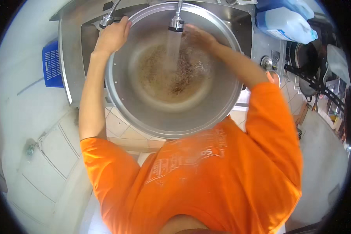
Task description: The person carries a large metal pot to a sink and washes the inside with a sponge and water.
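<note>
A large round metal pot [152, 120] stands tilted towards me at the sink, and its inside faces me. Cloudy brownish water with dark bits [182, 77] covers its bottom. From a chrome tap head [176, 23] above the pot, a stream of water [173, 49] runs into it. My left hand [112, 36] grips the pot's upper left rim, close beside a second chrome tap head [106, 20]; some of its fingers are hidden. Inside the pot, my right hand [201, 39] is near the upper right wall. It is blurred, and whatever lies under its palm is hidden.
The steel sink [242, 32] surrounds the pot's far side. Plastic jugs of blue liquid [286, 25] lie at the upper right. A blue plastic basket [52, 64] is left of the counter. Pans [305, 57] and a black slotted bar [313, 83] are at the right.
</note>
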A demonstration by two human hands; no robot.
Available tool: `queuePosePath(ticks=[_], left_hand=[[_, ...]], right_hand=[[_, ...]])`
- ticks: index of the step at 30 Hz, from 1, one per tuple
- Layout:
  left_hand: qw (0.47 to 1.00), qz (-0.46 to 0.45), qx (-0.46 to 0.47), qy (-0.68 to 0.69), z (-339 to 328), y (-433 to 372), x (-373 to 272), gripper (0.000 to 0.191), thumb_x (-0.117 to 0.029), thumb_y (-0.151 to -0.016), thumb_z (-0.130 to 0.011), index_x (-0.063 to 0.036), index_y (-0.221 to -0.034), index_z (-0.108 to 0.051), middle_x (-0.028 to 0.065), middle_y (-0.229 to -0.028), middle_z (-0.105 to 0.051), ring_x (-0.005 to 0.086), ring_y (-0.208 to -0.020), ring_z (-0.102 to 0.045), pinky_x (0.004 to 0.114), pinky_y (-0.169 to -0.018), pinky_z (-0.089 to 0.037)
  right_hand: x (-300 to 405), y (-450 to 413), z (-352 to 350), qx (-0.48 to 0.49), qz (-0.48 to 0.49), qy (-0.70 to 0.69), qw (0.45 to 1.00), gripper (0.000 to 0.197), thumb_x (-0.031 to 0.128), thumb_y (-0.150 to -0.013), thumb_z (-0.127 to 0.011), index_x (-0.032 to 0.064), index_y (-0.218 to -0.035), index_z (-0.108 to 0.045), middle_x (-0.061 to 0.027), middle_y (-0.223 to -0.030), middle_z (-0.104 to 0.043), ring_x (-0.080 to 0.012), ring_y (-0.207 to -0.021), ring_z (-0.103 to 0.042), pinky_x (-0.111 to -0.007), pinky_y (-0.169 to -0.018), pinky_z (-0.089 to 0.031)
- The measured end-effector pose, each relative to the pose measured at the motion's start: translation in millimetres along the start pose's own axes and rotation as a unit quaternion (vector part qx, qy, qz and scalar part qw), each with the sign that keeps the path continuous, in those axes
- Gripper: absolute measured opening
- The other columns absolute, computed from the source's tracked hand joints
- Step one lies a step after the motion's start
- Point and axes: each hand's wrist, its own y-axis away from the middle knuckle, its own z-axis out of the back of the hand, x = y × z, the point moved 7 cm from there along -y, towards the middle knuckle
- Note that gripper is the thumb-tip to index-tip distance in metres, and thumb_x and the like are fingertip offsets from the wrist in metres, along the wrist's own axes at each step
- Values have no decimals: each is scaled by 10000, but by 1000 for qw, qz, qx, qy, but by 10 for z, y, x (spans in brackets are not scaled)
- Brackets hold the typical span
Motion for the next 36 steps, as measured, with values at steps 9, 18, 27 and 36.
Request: queuePosePath(ticks=[9,18,27,36], left_hand=[[1000,1,12,21,-107,-24,93,282,-315,-1109,-403,-49,-1100,-496,293,-871,-695,500,-846,-672,606,-752,-507],[999,-2,20,49,-114,-25,110,290,-317,-1106,-396,-49,-1136,-503,284,-880,-699,495,-872,-673,613,-773,-499],[998,28,8,50,-111,20,98,302,-355,-1098,-419,-66,-1125,-503,277,-902,-693,507,-887,-654,605,-767,-496],[997,43,47,46,-114,-45,134,318,-351,-1103,-402,-57,-1149,-515,281,-896,-686,511,-898,-650,617,-767,-478]], right_hand=[[-875,463,612,-73,-72,152,983,793,565,-1005,-401,173,-1662,-192,19,-1749,-119,-202,-1614,-20,-548,-1294,90],[413,150,112,30,-212,-437,874,851,604,-1056,-329,15,-1644,-149,-199,-1724,-115,-325,-1608,-10,-560,-1278,49],[75,-1551,1011,-359,-489,-789,94,726,416,-1099,-303,-119,-1575,-183,-343,-1621,-240,-455,-1540,-190,-604,-1262,-40],[673,-407,3007,-258,-121,-890,356,684,364,-1115,-267,-66,-1613,-80,-290,-1696,-42,-432,-1585,21,-528,-1294,-9]])
